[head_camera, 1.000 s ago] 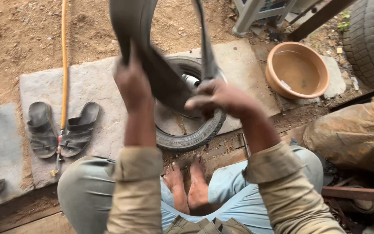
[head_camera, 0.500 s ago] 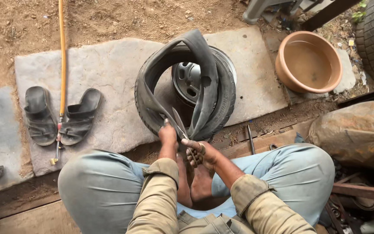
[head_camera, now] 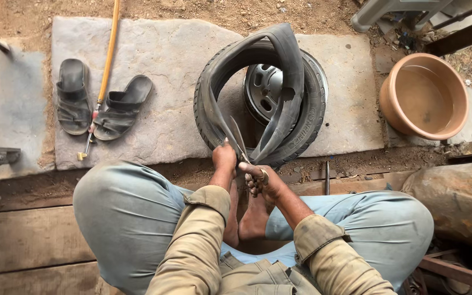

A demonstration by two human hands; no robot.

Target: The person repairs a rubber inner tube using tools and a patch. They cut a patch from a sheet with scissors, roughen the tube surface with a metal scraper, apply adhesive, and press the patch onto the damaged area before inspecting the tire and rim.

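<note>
Both grips close low on the black inner tube [head_camera: 279, 104]: left hand [head_camera: 224, 158] pinching it, right hand [head_camera: 260, 180] working scissors [head_camera: 240, 143], where a second ago they held it high; it now droops over the tyre [head_camera: 312, 117]

Wheel rim [head_camera: 266, 90] half behind inner tube [head_camera: 288, 82]; hose [head_camera: 107, 60] and grey stand [head_camera: 389, 11] cut by top edge

A flat grey stone slab [head_camera: 170, 109] fills the upper middle of the frame, set in sandy ground [head_camera: 17, 22]. On its left part lie two dark sandals [head_camera: 102, 104] with a yellow hose [head_camera: 106, 63] running between them. At centre a tyre [head_camera: 312, 117] lies flat on the slab. At the upper right, a clay-coloured basin [head_camera: 424, 95] stands by the slab's edge.
</note>
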